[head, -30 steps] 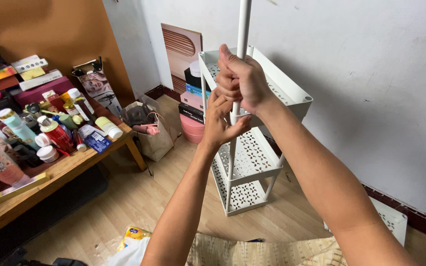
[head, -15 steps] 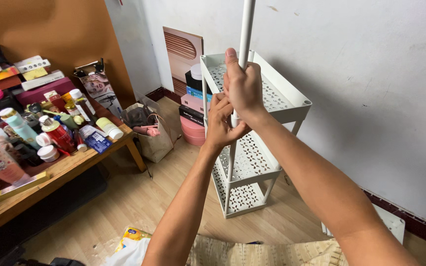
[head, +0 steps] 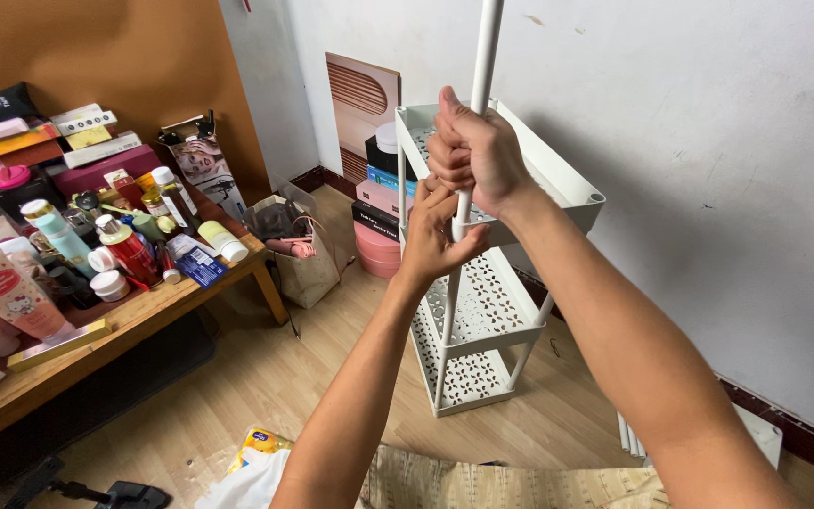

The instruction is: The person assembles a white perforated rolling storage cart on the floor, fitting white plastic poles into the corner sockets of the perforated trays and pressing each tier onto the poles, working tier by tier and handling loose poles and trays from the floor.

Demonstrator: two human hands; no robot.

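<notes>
A white three-tier shelf rack (head: 558, 179) with perforated trays stands on the wooden floor by the white wall. A white pole (head: 482, 57) rises from its near corner past the top of the view. My right hand (head: 473, 151) is wrapped tight around the pole just above the top tray. Just below it, my left hand (head: 435, 236) is closed around the same pole, thumb up.
A wooden table (head: 134, 320) at the left holds several bottles, tubes and boxes. A brown bag (head: 308, 259) stands by its leg, with stacked boxes (head: 379, 203) and a pink tub behind the rack. White rods (head: 628, 438) lie by the wall.
Both hands stay on the pole. The view has shifted slightly, and the rack and my hands sit a little lower in the frame.
</notes>
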